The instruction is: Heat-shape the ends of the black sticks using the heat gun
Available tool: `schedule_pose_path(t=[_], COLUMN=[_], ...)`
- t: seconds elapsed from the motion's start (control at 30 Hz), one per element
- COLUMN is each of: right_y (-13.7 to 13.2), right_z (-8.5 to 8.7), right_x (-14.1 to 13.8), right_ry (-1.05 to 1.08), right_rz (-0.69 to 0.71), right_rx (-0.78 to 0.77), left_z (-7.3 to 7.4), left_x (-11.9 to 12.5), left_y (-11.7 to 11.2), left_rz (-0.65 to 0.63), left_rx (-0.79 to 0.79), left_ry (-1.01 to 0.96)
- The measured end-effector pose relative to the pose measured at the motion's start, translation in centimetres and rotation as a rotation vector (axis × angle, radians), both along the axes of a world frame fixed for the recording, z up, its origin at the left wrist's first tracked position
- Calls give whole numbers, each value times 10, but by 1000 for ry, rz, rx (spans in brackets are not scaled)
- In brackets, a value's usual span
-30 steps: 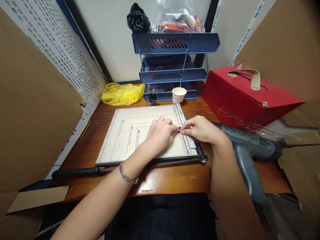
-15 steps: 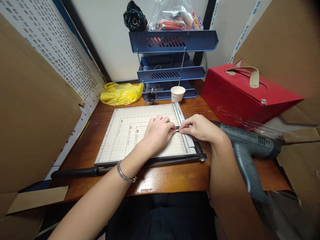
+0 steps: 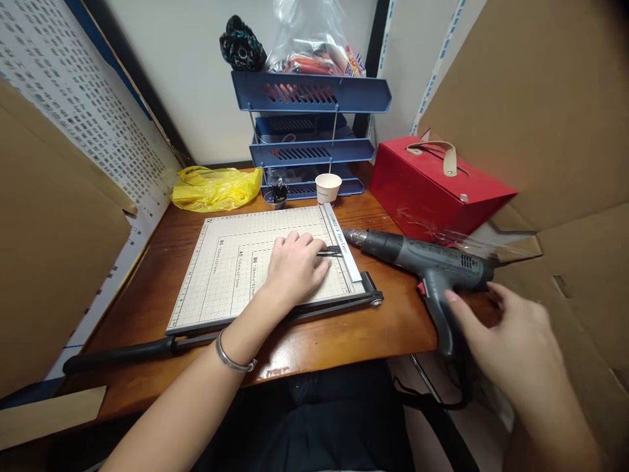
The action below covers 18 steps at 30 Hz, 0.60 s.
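1. Left hand [image 3: 295, 265]: palm down on the paper cutter [image 3: 206, 282], fingers curled over thin black strips [image 3: 331, 251]; can't tell if I'm pinching them or just pressing.
2. Strips stick out right of my left fingers, toward the pale guide bar [image 3: 343, 242].
3. Right hand [image 3: 515, 337]: open, nothing held, thumb and fingers spread at the grey heat gun [image 3: 417, 252]; contact unclear.
4. Gun lies between my hands, nozzle just beside the guide bar; red box [image 3: 432, 187] behind it.
5. Beyond my left hand: paper cup [image 3: 327, 189], then blue tray rack [image 3: 363, 95]; yellow bag [image 3: 216, 190] farther left; cutter handle [image 3: 118, 354] left of my left wrist.
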State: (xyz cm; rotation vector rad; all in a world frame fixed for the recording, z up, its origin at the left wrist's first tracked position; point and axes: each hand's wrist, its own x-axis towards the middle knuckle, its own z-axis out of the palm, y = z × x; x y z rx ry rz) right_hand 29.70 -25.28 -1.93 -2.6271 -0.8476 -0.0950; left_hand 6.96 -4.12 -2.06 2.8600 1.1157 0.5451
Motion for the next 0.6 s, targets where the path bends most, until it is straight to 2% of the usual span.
schedule_pose_path(t=[0.07, 0.13, 0.3, 0.4, 0.5, 0.57, 0.6], right_y=[5, 16, 31, 28, 21, 18, 18], right_z=[-17, -26, -34, -33, -24, -15, -10], right_x=[3, 0, -1, 1, -8, -18, -24], right_ry=[122, 176, 176, 194, 138, 47, 22], right_rz=[-7, 9, -19, -21, -55, -76, -41], right_rx=[-79, -134, -190, -178, -126, -7, 74], left_z=[-2, -3, -3, 0, 2, 2, 2], left_x=[-2, -2, 8, 16, 21, 21, 20], left_y=[-3, -5, -4, -2, -1, -1, -2], left_rz=[16, 23, 11, 0, 2, 6, 7], left_rx=[3, 3, 1, 3, -1, -10, -17], left_ry=[-9, -8, 13, 28, 36, 35, 32])
